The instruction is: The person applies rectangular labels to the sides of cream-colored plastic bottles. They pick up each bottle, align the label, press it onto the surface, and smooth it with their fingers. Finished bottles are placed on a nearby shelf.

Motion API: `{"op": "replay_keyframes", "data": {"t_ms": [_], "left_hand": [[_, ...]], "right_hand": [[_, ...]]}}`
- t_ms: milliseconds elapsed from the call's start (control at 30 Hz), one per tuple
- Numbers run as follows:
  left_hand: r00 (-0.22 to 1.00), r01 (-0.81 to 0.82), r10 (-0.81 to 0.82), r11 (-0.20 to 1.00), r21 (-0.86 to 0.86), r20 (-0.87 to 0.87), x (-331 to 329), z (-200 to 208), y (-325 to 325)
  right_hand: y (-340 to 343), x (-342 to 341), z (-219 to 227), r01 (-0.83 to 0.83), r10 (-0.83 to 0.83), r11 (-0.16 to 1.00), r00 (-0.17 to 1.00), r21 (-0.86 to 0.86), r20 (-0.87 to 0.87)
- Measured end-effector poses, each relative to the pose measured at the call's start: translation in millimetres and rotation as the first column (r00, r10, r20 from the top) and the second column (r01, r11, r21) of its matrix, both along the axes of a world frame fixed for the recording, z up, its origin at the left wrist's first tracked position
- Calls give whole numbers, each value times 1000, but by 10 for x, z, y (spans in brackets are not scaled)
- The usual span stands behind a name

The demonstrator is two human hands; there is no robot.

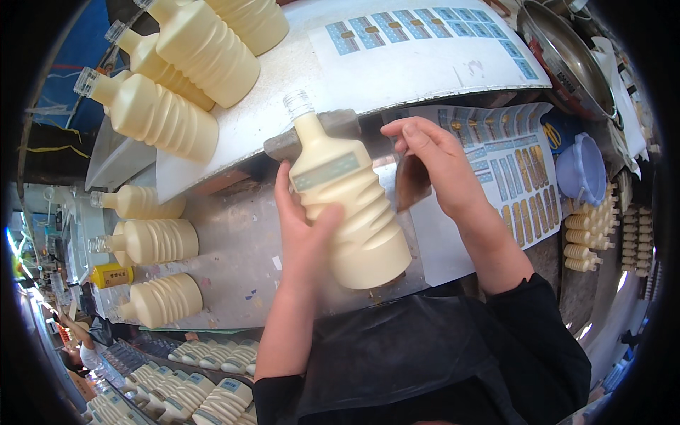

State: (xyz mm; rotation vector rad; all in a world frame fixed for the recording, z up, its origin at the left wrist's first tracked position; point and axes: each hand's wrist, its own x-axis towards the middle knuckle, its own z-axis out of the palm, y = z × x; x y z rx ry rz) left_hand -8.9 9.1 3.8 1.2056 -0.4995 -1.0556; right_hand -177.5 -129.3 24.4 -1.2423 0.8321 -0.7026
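My left hand (304, 227) is wrapped round a cream-coloured plastic bottle (375, 244) with wavy ribs and a clear threaded neck. It tilts with its neck up and to the left, beside a grey block (338, 125). A pale blue-grey label strip (326, 172) lies across the bottle's shoulder. To the right of the bottle, my right hand (428, 152) has its thumb and fingers closed. From under those fingers hangs a flat brown piece (413, 181), blurred and apart from the bottle; its exact kind does not show.
Printed label sheets (489, 177) lie right of the bottle, with another sheet (418, 32) on the white upper board. More cream bottles (166, 117) stand at left. A lilac bucket (581, 168), a metal pan (567, 60) and yellow scissors (552, 134) are at right. Labelled bottles (223, 400) fill the lower left.
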Motion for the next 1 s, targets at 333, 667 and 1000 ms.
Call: {"op": "replay_keyframes", "data": {"t_ms": [333, 667, 1000], "left_hand": [[990, 56, -69, 993, -103, -124, 57, -90, 18], [1000, 17, -17, 1000, -16, -6, -3, 20, -7], [971, -148, 135, 988, 50, 198, 95, 163, -58]], "right_hand": [[7, -86, 9, 74, -120, 974, 971, 216, 206], [19, 43, -55, -100, 99, 993, 995, 59, 26], [-21, 278, -74, -194, 176, 971, 976, -142, -132]]}}
